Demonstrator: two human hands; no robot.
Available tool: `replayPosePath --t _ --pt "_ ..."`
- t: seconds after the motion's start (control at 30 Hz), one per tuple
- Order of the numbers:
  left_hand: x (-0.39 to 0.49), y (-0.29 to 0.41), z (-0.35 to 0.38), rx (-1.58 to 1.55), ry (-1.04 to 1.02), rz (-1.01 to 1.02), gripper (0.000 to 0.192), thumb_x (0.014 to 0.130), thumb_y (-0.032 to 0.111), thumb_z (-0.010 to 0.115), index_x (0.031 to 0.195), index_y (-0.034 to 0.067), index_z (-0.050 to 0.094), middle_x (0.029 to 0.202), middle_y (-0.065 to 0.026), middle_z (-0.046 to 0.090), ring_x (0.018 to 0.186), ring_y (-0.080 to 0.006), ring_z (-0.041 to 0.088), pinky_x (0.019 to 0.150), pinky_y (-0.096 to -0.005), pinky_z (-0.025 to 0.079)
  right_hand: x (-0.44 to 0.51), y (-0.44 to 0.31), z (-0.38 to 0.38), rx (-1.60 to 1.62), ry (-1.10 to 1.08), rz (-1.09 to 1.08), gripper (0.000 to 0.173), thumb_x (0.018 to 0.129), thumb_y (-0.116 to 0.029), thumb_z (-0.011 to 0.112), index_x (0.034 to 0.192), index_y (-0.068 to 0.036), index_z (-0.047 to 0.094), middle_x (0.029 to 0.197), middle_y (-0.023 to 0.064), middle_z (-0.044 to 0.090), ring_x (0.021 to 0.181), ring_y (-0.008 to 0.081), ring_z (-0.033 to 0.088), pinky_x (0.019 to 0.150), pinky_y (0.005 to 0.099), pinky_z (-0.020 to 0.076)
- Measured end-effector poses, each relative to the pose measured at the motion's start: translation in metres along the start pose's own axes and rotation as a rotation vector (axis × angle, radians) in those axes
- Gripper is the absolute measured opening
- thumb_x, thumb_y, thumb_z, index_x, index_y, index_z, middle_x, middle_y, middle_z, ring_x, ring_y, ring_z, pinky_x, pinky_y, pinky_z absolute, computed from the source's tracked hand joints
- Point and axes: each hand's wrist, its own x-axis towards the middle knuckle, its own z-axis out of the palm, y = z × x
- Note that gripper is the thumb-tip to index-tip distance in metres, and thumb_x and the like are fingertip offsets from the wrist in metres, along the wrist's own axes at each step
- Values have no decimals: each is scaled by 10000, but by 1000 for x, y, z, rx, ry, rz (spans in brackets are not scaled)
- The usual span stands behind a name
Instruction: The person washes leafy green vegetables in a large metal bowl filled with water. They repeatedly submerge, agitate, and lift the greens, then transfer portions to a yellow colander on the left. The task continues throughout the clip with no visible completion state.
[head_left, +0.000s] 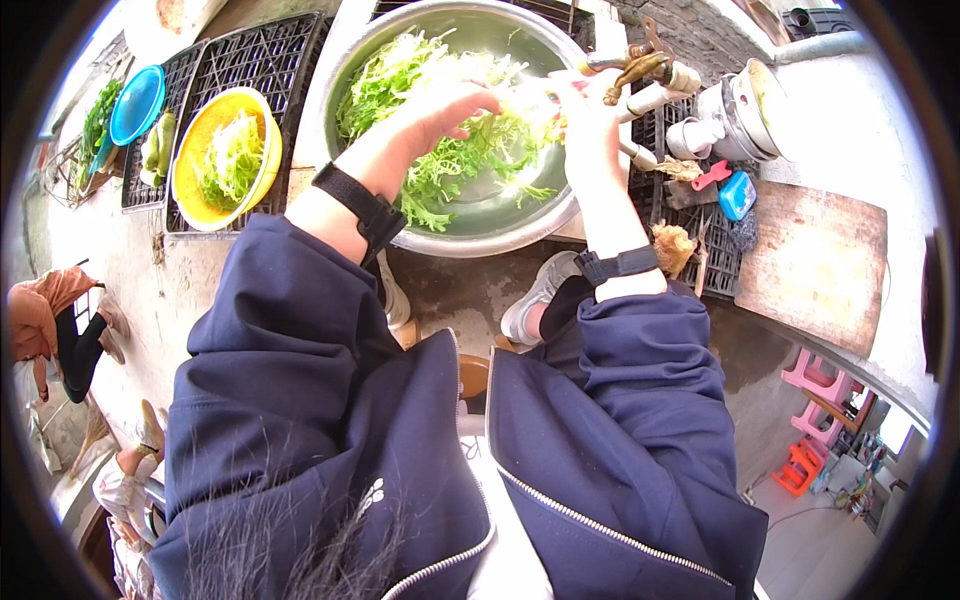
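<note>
A large metal basin (491, 238) in front of me holds water and loose frilly leafy greens (457, 176). Over the greens, my left hand (454, 109) has its fingers loosely bent and apart, with nothing seen in them. My right hand (589, 105) is at the basin's right side, beside a brass tap (637, 67). Glare washes out its fingers; pale stems and leaves lie close to them, and whether it grips any is unclear. To the left, a yellow plastic basket (184, 180) contains more greens (231, 157).
Black plastic crates (251, 56) support the yellow basket. Beyond it are a blue basket (137, 105) and pale green gourds (157, 150). At right are a wooden board (814, 262), a blue soap box (737, 196) and stacked pots (731, 112). People (52, 322) sit at far left.
</note>
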Motion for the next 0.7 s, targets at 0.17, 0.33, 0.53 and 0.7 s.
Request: replayPosePath --t 0.17,0.33,0.53,0.7 --pt "3 0 -23 -330 -78 -54 311 872 251 579 1139 93 582 1205 -42 577 1069 -190 513 836 -392 548 8 -3 -13 245 -51 33 205 883 -121 620 1048 -2 597 772 44 615 564 71 525 476 216 423" --pt "5 10 -39 -507 -101 -63 280 927 219 526 1167 81 569 1176 -73 582 954 -181 564 840 -411 559 2 -5 -14 332 -247 197 181 894 -119 591 1038 -10 598 942 56 631 855 122 600 724 260 479" --pt "-7 10 4 -532 -75 -177 312 984 248 449 1233 69 504 1126 -66 567 1051 -201 542 835 -432 544 -13 -12 -11 -762 -478 -379 411 873 -6 531 1282 -1 501 1140 156 613 1074 240 577 933 351 472" --pt "-16 14 21 -227 -93 -20 504 873 222 653 1286 60 414 1148 -115 565 1023 -212 585 854 -389 531 -9 -6 -7 182 -550 239 442 833 -195 623 1245 -66 523 1166 116 590 1083 253 548 954 404 446"
